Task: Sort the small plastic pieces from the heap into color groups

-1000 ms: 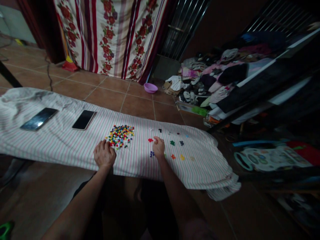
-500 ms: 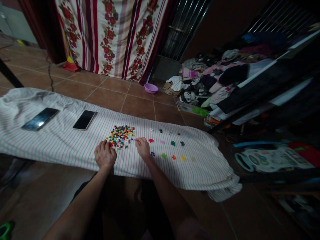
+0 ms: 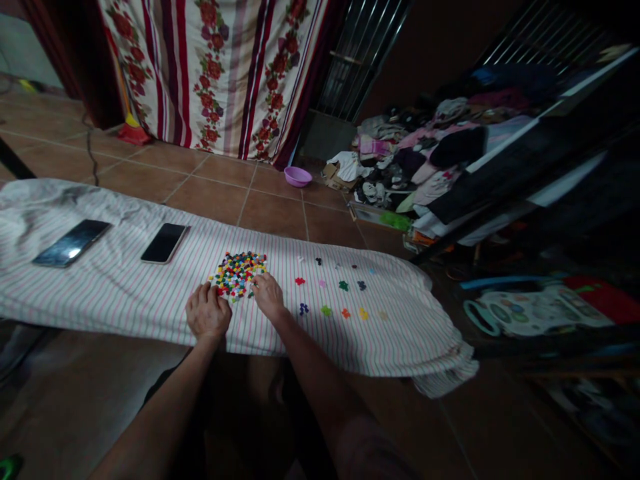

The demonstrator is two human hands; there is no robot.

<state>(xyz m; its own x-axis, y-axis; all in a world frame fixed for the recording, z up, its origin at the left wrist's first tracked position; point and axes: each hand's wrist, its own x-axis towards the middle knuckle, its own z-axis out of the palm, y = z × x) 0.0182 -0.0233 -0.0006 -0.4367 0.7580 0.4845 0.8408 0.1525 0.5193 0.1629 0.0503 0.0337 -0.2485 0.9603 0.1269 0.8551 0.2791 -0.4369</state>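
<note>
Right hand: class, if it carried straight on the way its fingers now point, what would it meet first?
The right hand points up and left, towards the heap of small multicoloured pieces, which it would meet first. Its fingertips seem to be at the heap's edge, though depth is hard to judge.

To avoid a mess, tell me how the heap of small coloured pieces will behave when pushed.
The heap of small coloured pieces will probably spread rather than slide as one, since the pieces lie loose. Each looks tiny beside the right hand, so likely light and easily flicked away. They look lumpy rather than round, so rolling seems unlikely.
</note>
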